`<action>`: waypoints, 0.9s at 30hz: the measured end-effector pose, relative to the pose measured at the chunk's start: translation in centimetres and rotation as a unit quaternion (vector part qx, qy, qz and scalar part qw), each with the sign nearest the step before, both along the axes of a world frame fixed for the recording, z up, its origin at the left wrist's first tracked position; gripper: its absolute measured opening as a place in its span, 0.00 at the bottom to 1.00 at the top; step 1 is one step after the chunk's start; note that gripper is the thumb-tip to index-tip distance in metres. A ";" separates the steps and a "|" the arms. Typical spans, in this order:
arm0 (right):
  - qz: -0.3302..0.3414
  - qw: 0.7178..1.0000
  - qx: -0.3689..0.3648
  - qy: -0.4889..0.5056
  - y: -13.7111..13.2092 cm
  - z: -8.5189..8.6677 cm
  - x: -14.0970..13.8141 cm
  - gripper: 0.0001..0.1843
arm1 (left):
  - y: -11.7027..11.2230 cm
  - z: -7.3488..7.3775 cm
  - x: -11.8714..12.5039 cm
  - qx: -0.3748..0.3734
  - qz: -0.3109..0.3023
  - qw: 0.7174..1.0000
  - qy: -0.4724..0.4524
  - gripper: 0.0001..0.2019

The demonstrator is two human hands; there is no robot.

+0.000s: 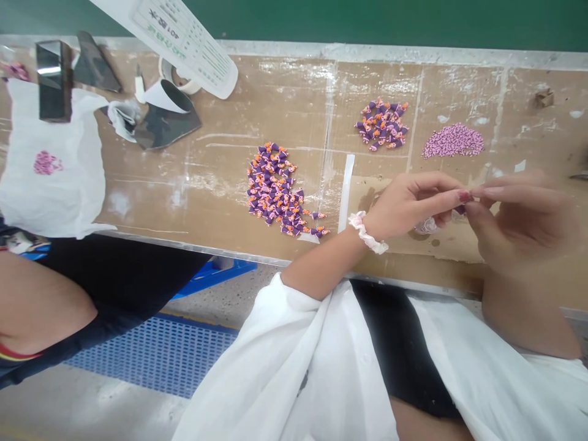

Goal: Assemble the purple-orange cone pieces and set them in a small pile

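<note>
My left hand (416, 199), with a white scrunchie (367, 234) on the wrist, pinches a small purple figurine (460, 210) that is mostly hidden by the fingers. The fingertips of my right hand (523, 211) meet it there, pressed together; this hand is smeared by motion, and what it grips cannot be made out. Under my left hand is a small clear plastic object (426, 226), partly covered. Beyond my hands lie a heap of tiny pink pieces (454, 141) and a cluster of purple figurines with orange and pink tops (382, 125). A larger pile of such figurines (273, 190) spreads to the left.
A white bottle (184, 46) with printed lettering leans in at the back. Farther left are a tape roll (181, 76), dark sheet pieces (172, 128), a phone (54, 79) and a white cloth (52, 196) bearing pink pieces. Another person's leg (41, 300) is at far left.
</note>
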State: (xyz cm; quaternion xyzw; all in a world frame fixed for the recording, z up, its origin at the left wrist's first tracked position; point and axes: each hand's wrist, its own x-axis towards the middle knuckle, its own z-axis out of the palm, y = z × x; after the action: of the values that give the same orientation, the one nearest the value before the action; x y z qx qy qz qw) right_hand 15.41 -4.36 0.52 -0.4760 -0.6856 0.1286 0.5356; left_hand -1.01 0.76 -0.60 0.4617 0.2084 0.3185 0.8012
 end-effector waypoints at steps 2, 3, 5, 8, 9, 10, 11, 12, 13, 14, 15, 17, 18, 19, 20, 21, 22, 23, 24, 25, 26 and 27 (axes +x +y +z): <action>0.004 1.000 0.000 -0.003 0.0 0.0 0.0 0.26 | -0.1 -0.2 0.1 0.016 0.010 1.000 -0.003 0.15; 0.004 1.000 0.004 -0.006 0.0 0.0 0.0 0.26 | -0.1 -0.2 0.1 0.027 0.015 1.000 -0.006 0.15; 0.003 1.000 0.006 -0.011 -0.1 0.0 0.0 0.24 | -0.1 -0.2 0.1 0.041 0.023 0.999 -0.010 0.14; -0.004 1.000 0.009 -0.021 -0.1 0.2 -0.1 0.20 | 0.0 0.0 0.1 0.041 0.014 0.999 -0.003 0.15; -0.009 1.000 0.010 -0.027 -0.1 0.2 -0.1 0.18 | 0.0 0.0 0.1 0.040 0.011 0.999 0.000 0.16; -0.014 0.999 0.009 -0.034 -0.1 0.3 -0.1 0.17 | 0.0 0.0 0.1 0.040 0.009 0.999 0.003 0.16; -0.021 0.999 0.010 -0.041 -0.1 0.3 -0.1 0.16 | 0.0 0.0 0.2 0.042 0.008 0.999 0.003 0.17; -0.024 0.998 0.009 -0.050 -0.1 0.3 0.0 0.16 | 0.0 0.0 0.2 0.045 0.010 0.999 0.002 0.17; -0.027 0.998 0.005 -0.059 -0.2 0.3 0.1 0.16 | 0.0 0.0 0.2 0.047 0.013 0.999 0.002 0.17; -0.027 0.997 0.002 -0.069 -0.2 0.3 0.1 0.17 | 0.1 0.0 0.2 0.049 0.016 0.999 0.002 0.17; -0.022 0.997 -0.003 -0.080 -0.3 0.3 0.2 0.17 | 0.1 0.0 0.2 0.050 0.016 0.999 0.003 0.17; -0.012 0.995 -0.013 -0.094 -0.4 0.2 0.3 0.18 | 0.1 0.0 0.1 0.057 0.021 0.998 0.007 0.17; -0.011 0.996 -0.016 -0.090 -0.4 0.2 0.3 0.19 | 0.1 0.0 0.1 0.061 0.024 0.998 0.008 0.16; -0.012 0.997 -0.018 -0.076 -0.3 0.2 0.2 0.19 | 0.1 0.1 0.1 0.067 0.027 0.997 0.007 0.16; -0.014 0.998 -0.017 -0.052 -0.3 0.2 0.1 0.19 | 0.1 0.1 0.1 0.072 0.032 0.997 0.007 0.15; -0.020 0.999 -0.019 -0.024 -0.2 0.3 -0.2 0.19 | 0.1 0.1 0.1 0.077 0.036 0.996 0.008 0.15; -0.025 0.999 -0.023 0.006 -0.1 0.3 -0.4 0.19 | 0.1 0.1 0.1 0.083 0.040 0.996 0.010 0.14; -0.027 0.999 -0.028 0.033 0.0 0.4 -0.7 0.18 | 0.1 0.2 0.1 0.090 0.045 0.995 0.014 0.14; -0.025 0.998 -0.037 0.055 0.0 0.6 -0.9 0.18 | 0.1 0.1 0.1 0.101 0.052 0.993 0.017 0.14; -0.022 0.996 -0.045 0.072 0.1 0.7 -1.1 0.17 | 0.1 0.1 0.2 0.117 0.063 0.991 0.019 0.13; -0.018 0.995 -0.053 0.087 0.1 0.8 -1.3 0.17 | 0.2 0.1 0.2 0.141 0.075 0.987 0.020 0.12; -0.013 0.993 -0.060 0.098 0.1 0.9 -1.4 0.16 | 0.2 0.0 0.2 0.170 0.087 0.981 0.021 0.11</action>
State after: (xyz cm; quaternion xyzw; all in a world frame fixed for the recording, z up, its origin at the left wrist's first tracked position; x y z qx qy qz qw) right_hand 14.01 -4.28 1.40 -0.5007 -0.6148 0.2086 0.5726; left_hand -0.77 0.95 -0.57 0.5778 0.2078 0.4076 0.6759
